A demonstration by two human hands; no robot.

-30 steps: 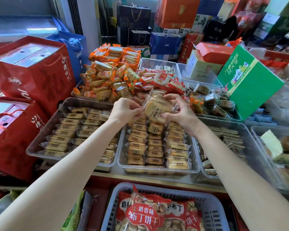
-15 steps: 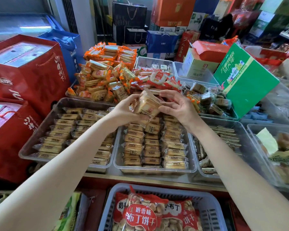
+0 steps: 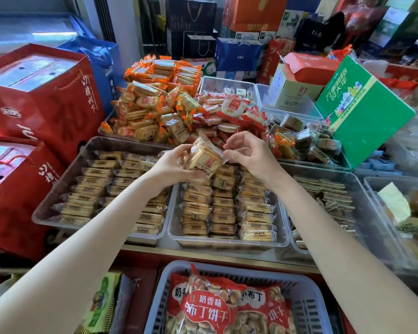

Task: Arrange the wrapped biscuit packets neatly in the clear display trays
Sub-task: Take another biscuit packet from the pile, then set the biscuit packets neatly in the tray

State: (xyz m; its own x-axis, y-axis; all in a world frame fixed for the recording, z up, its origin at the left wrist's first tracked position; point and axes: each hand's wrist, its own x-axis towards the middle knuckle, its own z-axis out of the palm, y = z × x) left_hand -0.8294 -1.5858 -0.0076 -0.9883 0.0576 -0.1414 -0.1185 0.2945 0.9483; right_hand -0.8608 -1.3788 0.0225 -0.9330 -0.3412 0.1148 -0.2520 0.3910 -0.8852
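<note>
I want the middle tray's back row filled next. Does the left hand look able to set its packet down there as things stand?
Probably yes. The left hand holds the biscuit packet right above the back of the middle tray, nothing lies between, and the right hand pinches only the wrapper's edge.

Biscuit packet [image 3: 204, 159] in left grip [image 3: 173, 166]. Middle tray [image 3: 229, 242] below grip; left tray [image 3: 58, 186] leftward; right tray [image 3: 362, 213] rightward; loose packet heap [image 3: 159, 104] behind; basket [image 3: 307, 290] nearest viewer.
</note>
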